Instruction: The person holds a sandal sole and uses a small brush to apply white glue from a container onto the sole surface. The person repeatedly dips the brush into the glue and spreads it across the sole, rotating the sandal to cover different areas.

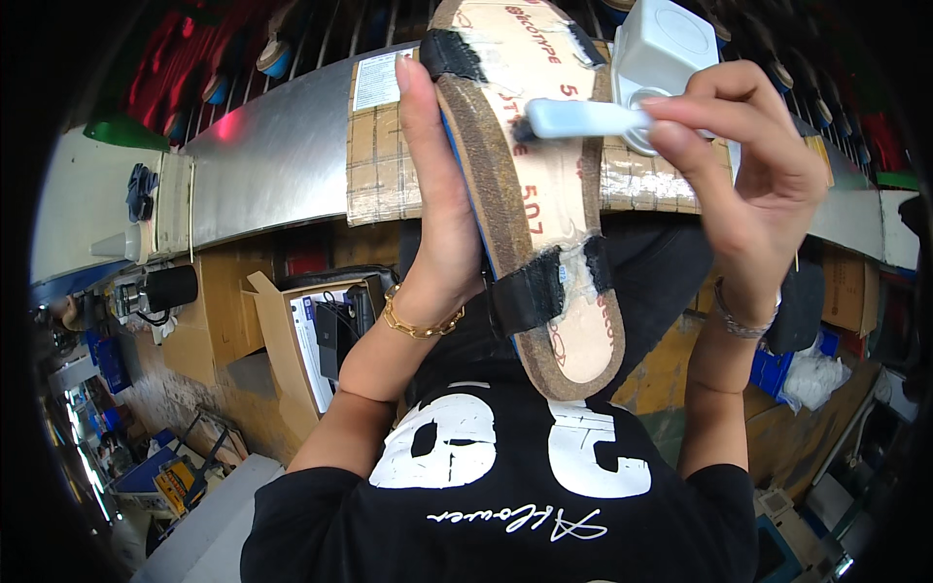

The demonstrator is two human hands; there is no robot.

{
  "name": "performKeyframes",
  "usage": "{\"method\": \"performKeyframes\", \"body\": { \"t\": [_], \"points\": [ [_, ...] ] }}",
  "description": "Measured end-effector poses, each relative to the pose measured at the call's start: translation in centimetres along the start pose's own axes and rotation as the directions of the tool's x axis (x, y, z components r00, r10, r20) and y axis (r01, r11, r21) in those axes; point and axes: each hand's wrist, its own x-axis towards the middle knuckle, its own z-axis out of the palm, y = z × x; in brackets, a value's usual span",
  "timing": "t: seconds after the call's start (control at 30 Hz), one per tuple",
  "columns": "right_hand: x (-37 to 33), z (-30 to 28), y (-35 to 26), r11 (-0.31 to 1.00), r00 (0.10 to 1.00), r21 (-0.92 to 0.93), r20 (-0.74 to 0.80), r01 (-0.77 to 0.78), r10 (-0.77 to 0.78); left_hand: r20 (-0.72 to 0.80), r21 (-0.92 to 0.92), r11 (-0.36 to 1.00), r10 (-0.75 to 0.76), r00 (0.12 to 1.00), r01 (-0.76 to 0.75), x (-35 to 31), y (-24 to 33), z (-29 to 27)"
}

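My left hand grips a sandal from its left edge, the thumb up along the side and the fingers hidden behind it. The sandal's underside faces up, showing a pale insole board with red print, a brown cork rim and black strap ends folded in. Between the thumb and fingers of my right hand is a brush with a pale, whitish handle. Its dark bristles are at the middle of the board; whether they touch it I cannot tell. A white plastic bottle stands just beyond, partly behind the brush and hand.
A metal bench edge curves across, with a taped cardboard sheet on it. Past it run rows of rods, with several shoe parts among them. An open carton sits below on the left; a blue bin with plastic bags is on the right.
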Motion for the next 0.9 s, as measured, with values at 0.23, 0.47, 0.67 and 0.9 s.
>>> {"method": "performKeyframes", "body": {
  "t": [0.23, 0.47, 0.67, 0.9],
  "points": [
    [-3.3, -0.9, -2.5, 0.941, 0.946, 0.104, 0.062, -0.322, 0.317, -0.037, 0.375, 0.861, 0.386, 0.922, -0.345, 0.8, 1.1, -2.2],
    [-5.0, 1.3, -3.1, 0.958, 0.982, -0.248, -0.157, -0.141, 0.103, -0.152, 0.309, 0.859, 0.469, 0.87, -0.409, 0.4, 1.1, -2.1],
    [-5.7, 0.8, -3.8, 0.924, 0.994, -0.38, -0.089, 0.031, -0.07, -0.234, 0.389, 0.79, 0.583, 0.778, -0.474, 0.9, 0.3, -2.1],
    [-4.3, 0.9, -3.0, 0.98, 0.99, -0.179, -0.125, -0.083, 0.061, -0.292, 0.176, 0.92, 0.39, 0.873, -0.351, 1.0, 0.9, -1.2]
  ]
}}
